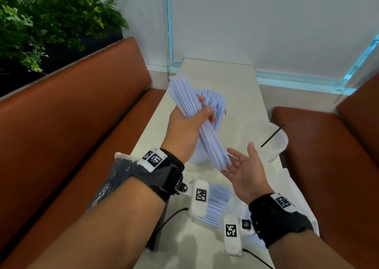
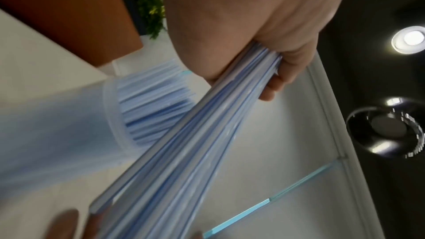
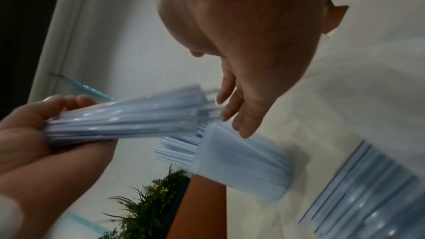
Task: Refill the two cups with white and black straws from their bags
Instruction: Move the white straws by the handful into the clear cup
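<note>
My left hand [image 1: 189,125] grips a thick bundle of white straws [image 1: 184,92] in blue-striped wrappers, held slanted above the table. My right hand [image 1: 243,167] is open, palm up, its fingers touching the bundle's lower ends. Behind the bundle a clear cup [image 1: 213,100] stands packed with white straws. A second clear cup [image 1: 275,145] to the right holds one black straw [image 1: 272,135]. The left wrist view shows the gripped bundle [image 2: 184,143] beside the filled cup [image 2: 110,115]. The right wrist view shows the right hand's fingers [image 3: 241,112] at the bundle's tips [image 3: 126,121].
A bag of black straws [image 1: 114,174] lies at the table's left edge under my left forearm. The bag of white straws [image 1: 218,202] lies near the front, also the striped bag [image 3: 368,197]. Brown benches [image 1: 82,125] flank the narrow white table [image 1: 235,80].
</note>
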The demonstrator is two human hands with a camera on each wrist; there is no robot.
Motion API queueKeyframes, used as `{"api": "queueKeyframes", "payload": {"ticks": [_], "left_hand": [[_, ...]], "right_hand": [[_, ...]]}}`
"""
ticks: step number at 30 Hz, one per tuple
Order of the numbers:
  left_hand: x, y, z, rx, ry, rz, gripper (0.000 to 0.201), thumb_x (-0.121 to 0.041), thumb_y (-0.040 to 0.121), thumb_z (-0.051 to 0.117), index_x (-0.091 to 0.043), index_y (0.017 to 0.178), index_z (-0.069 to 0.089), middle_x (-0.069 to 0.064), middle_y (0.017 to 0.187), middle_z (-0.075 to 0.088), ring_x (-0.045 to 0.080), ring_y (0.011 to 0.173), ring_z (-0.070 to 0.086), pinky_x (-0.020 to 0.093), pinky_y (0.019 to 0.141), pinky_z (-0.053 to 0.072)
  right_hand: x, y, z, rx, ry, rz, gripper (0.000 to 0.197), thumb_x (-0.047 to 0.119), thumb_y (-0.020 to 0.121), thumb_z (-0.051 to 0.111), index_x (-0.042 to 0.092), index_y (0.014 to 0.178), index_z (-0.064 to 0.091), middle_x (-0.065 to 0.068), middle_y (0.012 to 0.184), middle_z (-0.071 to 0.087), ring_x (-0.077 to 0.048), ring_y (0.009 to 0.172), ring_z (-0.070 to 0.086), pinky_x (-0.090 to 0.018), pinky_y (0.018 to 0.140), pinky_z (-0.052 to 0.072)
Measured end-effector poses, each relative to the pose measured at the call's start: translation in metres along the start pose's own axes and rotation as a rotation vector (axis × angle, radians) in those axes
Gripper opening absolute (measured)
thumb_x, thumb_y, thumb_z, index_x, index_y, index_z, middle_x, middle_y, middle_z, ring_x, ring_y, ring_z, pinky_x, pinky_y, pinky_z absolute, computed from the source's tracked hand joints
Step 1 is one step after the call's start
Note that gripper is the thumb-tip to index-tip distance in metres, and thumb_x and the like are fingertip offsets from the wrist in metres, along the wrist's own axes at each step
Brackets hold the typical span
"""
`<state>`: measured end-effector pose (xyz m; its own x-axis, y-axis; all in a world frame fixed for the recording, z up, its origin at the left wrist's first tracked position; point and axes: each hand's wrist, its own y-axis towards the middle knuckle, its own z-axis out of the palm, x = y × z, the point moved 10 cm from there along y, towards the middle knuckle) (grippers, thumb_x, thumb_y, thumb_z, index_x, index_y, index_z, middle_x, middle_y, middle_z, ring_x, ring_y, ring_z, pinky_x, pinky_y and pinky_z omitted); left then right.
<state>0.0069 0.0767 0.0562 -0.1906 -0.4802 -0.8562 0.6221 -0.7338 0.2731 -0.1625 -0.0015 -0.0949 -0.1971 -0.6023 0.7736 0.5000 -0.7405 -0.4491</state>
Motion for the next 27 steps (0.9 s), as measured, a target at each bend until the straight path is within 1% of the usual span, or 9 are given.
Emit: {"api": "queueKeyframes", "payload": {"ticks": [2, 5, 12, 15, 17, 19, 21, 23, 27], "left_hand": [[0.002, 0.002, 0.006, -0.051, -0.191, -0.020, 0.019, -0.004, 0.086, 0.069, -0.022, 0.092, 0.068, 0.007, 0.073, 0.063, 0.024, 0.069, 0.062, 0.035, 0.071, 0.054], [0.019, -0.007, 0.017, -0.082, -0.246, -0.086, 0.016, 0.000, 0.085, 0.067, -0.016, 0.088, 0.065, 0.006, 0.073, 0.060, 0.022, 0.067, 0.061, 0.036, 0.074, 0.055], [0.033, -0.006, 0.009, -0.125, -0.280, -0.159, 0.017, 0.004, 0.088, 0.065, -0.013, 0.090, 0.062, 0.008, 0.073, 0.063, 0.023, 0.068, 0.064, 0.037, 0.078, 0.056], [0.038, -0.009, 0.007, -0.128, -0.257, -0.189, 0.018, 0.006, 0.090, 0.064, -0.012, 0.090, 0.063, 0.008, 0.074, 0.064, 0.022, 0.069, 0.066, 0.039, 0.082, 0.057], [0.038, -0.006, -0.002, -0.167, -0.272, -0.186, 0.019, 0.007, 0.090, 0.063, -0.011, 0.089, 0.062, 0.008, 0.075, 0.063, 0.022, 0.069, 0.065, 0.037, 0.081, 0.058], [0.038, -0.006, -0.004, -0.175, -0.245, -0.189, 0.020, 0.007, 0.090, 0.064, -0.012, 0.088, 0.062, 0.007, 0.074, 0.062, 0.021, 0.068, 0.065, 0.040, 0.084, 0.058], [0.043, -0.012, -0.001, -0.154, -0.189, -0.206, 0.019, 0.006, 0.092, 0.062, -0.012, 0.088, 0.062, 0.006, 0.071, 0.064, 0.020, 0.068, 0.067, 0.041, 0.087, 0.057], [0.046, -0.015, 0.000, -0.145, -0.169, -0.233, 0.015, 0.004, 0.092, 0.064, -0.010, 0.088, 0.064, 0.007, 0.072, 0.066, 0.021, 0.070, 0.069, 0.042, 0.086, 0.059], [0.036, -0.005, -0.013, -0.156, -0.209, -0.238, 0.017, -0.001, 0.091, 0.067, -0.015, 0.100, 0.068, 0.010, 0.081, 0.068, 0.028, 0.078, 0.069, 0.039, 0.080, 0.058]], "right_hand": [[-0.005, -0.002, 0.006, 0.025, 0.089, 0.030, 0.076, 0.070, 0.096, 0.043, 0.004, 0.127, 0.062, -0.018, 0.123, 0.070, -0.035, 0.114, 0.068, -0.050, 0.100, 0.053], [-0.010, -0.005, 0.018, 0.070, 0.263, 0.077, 0.076, 0.067, 0.096, 0.046, -0.002, 0.126, 0.059, -0.026, 0.120, 0.069, -0.043, 0.111, 0.068, -0.055, 0.096, 0.055], [-0.005, 0.004, 0.012, 0.094, 0.231, 0.052, 0.068, 0.058, 0.102, 0.044, -0.001, 0.133, 0.057, -0.022, 0.126, 0.068, -0.036, 0.113, 0.068, -0.050, 0.094, 0.057], [0.004, 0.006, 0.012, 0.052, 0.011, -0.051, 0.057, 0.055, 0.099, 0.050, 0.007, 0.126, 0.063, -0.015, 0.125, 0.070, -0.026, 0.113, 0.069, -0.045, 0.094, 0.056], [0.033, 0.003, 0.006, -0.016, -0.209, -0.323, 0.042, 0.050, 0.090, 0.062, 0.022, 0.120, 0.067, -0.003, 0.124, 0.070, -0.015, 0.112, 0.067, -0.034, 0.090, 0.053], [0.049, -0.010, 0.028, 0.114, -0.519, -0.555, 0.040, 0.040, 0.081, 0.072, 0.036, 0.119, 0.062, 0.007, 0.114, 0.070, -0.009, 0.105, 0.066, -0.025, 0.085, 0.054], [0.031, -0.011, 0.050, 0.270, -0.843, -0.550, 0.040, 0.043, 0.076, 0.076, 0.042, 0.113, 0.060, 0.010, 0.097, 0.069, -0.005, 0.083, 0.066, -0.023, 0.072, 0.054], [0.022, -0.006, 0.051, 0.197, -1.057, -0.524, 0.022, 0.048, 0.078, 0.070, 0.034, 0.092, 0.060, 0.006, 0.074, 0.063, -0.005, 0.060, 0.054, -0.031, 0.061, 0.048], [0.017, 0.002, 0.047, 0.099, -1.228, -0.555, 0.023, 0.040, 0.088, 0.062, 0.022, 0.078, 0.052, -0.001, 0.068, 0.059, -0.008, 0.054, 0.046, -0.037, 0.060, 0.046]]}}
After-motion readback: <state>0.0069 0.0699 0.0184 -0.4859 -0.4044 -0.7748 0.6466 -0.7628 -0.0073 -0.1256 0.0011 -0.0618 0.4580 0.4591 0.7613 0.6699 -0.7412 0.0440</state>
